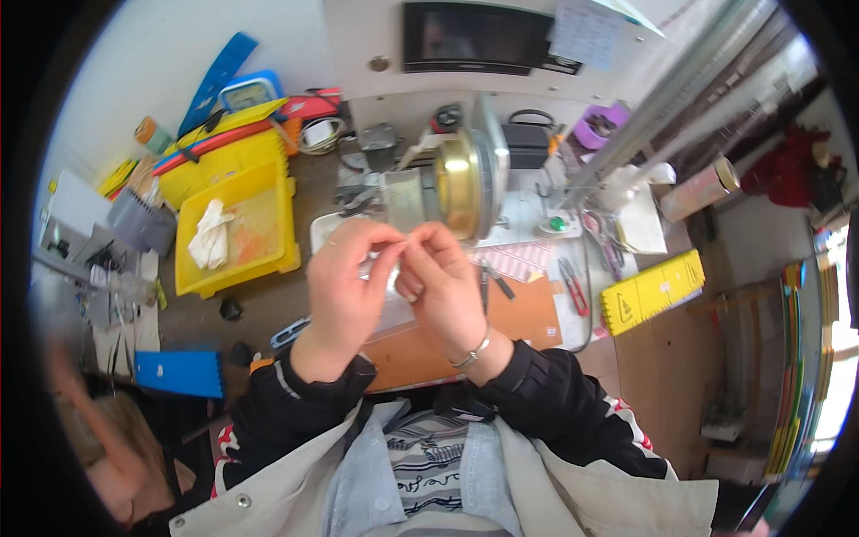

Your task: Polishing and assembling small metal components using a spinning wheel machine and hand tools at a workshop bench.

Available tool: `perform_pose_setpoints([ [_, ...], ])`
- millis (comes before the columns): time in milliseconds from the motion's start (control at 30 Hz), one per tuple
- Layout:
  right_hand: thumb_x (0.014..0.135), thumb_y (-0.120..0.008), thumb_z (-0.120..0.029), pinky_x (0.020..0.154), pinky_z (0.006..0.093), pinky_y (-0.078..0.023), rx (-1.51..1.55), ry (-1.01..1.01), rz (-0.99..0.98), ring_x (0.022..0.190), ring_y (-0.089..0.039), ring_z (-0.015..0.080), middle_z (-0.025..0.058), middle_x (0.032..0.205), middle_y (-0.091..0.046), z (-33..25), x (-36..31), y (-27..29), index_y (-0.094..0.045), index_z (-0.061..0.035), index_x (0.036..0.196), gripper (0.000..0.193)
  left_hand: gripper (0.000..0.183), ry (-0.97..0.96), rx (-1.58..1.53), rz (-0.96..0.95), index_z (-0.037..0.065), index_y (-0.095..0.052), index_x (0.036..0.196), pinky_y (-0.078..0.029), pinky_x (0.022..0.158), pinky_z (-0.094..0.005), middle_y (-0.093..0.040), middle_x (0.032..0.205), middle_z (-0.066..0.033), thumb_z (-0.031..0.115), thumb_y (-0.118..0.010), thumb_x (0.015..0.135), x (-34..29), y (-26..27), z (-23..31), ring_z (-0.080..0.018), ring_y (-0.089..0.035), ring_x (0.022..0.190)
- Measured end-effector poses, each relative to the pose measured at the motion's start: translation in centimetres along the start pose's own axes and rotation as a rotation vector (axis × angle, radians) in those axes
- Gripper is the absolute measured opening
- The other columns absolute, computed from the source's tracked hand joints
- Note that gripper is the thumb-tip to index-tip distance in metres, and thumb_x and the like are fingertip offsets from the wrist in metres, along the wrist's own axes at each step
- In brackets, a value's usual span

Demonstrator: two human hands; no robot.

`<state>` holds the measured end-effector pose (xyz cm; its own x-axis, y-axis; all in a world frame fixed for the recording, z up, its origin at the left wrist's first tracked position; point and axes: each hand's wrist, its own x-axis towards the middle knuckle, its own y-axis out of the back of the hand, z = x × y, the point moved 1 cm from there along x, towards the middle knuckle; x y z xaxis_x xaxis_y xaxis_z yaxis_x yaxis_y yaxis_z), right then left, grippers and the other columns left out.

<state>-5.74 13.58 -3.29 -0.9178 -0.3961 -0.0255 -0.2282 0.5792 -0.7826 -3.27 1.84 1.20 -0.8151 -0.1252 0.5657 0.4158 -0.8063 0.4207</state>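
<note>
My left hand (pixel 351 291) and my right hand (pixel 447 295) meet above the work table, fingertips pinched together and touching. Whatever they hold between thumbs and forefingers is too small to make out. A thin bracelet (pixel 472 354) circles my right wrist. Below the hands lies an orange-brown board (pixel 530 315), partly covered by them. Just beyond my fingers stands a gold-coloured drum (pixel 458 183) beside a large grey disc (pixel 489 170). Right of my right hand, a dark slim tool (pixel 499 281) and a red-handled cutting tool (pixel 573 288) rest on the table.
A yellow tray (pixel 288 224) with a white cloth (pixel 210 234) stands at left. Blue (pixel 179 373) and yellow (pixel 653 291) notched plastic pieces flank the table. A purple bowl (pixel 591 136) and dark screen (pixel 474 38) are at the back. Another person's arm (pixel 103 425) shows at lower left.
</note>
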Motion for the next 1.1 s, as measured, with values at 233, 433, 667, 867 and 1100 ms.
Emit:
perform_pose_setpoints([
  [233, 0.102, -0.057, -0.023, 0.052, 0.0196, -0.037, -0.098, -0.137, 0.099, 0.058, -0.047, 0.0041, -0.0038, 0.078, -0.054, -2.0, -0.4, -1.6, -0.054, -0.0091, 0.105, 0.015, 0.011, -0.18, 0.024, -0.177, 0.001, -0.062, 0.087, -0.049, 0.07, -0.034, -0.062, 0.083, -0.0116, -0.005, -0.066, 0.079, 3.0, 1.4, 0.2, -0.0278, -0.062, 0.078],
  [433, 0.102, -0.055, -0.02, 0.063, 0.0204, -0.042, -0.486, -0.212, -0.071, 0.07, -0.051, 0.0047, -0.002, 0.088, -0.059, -5.6, -4.9, 3.8, -0.059, -0.0063, 0.11, 0.016, 0.011, -0.326, 0.216, -0.38, 0.001, -0.059, 0.087, -0.048, 0.068, -0.0379, -0.059, 0.084, -0.0137, -0.005, -0.065, 0.08, 3.3, -0.7, -0.5, -0.0323, -0.059, 0.079],
  [667, 0.099, -0.058, -0.016, 0.057, 0.0214, -0.038, -0.57, 0.447, 0.579, 0.062, -0.045, 0.0057, -0.0034, 0.08, -0.053, -16.7, -7.0, 13.2, -0.06, -0.0026, 0.115, 0.021, 0.016, -0.351, 0.11, -0.09, 0.001, -0.061, 0.088, -0.048, 0.069, -0.0361, -0.061, 0.083, -0.0125, -0.009, -0.068, 0.077, 0.8, -2.6, -3.9, -0.0312, -0.059, 0.076],
  [867, 0.093, -0.068, -0.018, 0.054, 0.0213, -0.037, -0.869, 0.54, 0.722, 0.063, -0.044, 0.0048, -0.0016, 0.084, -0.052, -27.2, -1.6, 18.0, -0.058, 0.0032, 0.123, 0.039, 0.017, -0.353, -0.019, -0.008, 0.001, -0.061, 0.088, -0.05, 0.075, -0.0365, -0.064, 0.085, -0.012, -0.01, -0.069, 0.077, 0.8, -2.7, -3.8, -0.0295, -0.061, 0.079],
  [1100, 0.089, -0.074, -0.023, 0.051, 0.0215, -0.037, -1.218, 0.479, 0.754, 0.061, -0.046, 0.0043, -0.0065, 0.071, -0.052, -30.4, 2.7, 21.2, -0.066, -0.0089, 0.087, 0.017, 0.014, -0.185, -0.145, -0.03, 0.001, -0.062, 0.088, -0.049, 0.074, -0.0341, -0.064, 0.085, -0.012, -0.007, -0.069, 0.079, 0.3, -2.8, -4.8, -0.0281, -0.061, 0.08],
])
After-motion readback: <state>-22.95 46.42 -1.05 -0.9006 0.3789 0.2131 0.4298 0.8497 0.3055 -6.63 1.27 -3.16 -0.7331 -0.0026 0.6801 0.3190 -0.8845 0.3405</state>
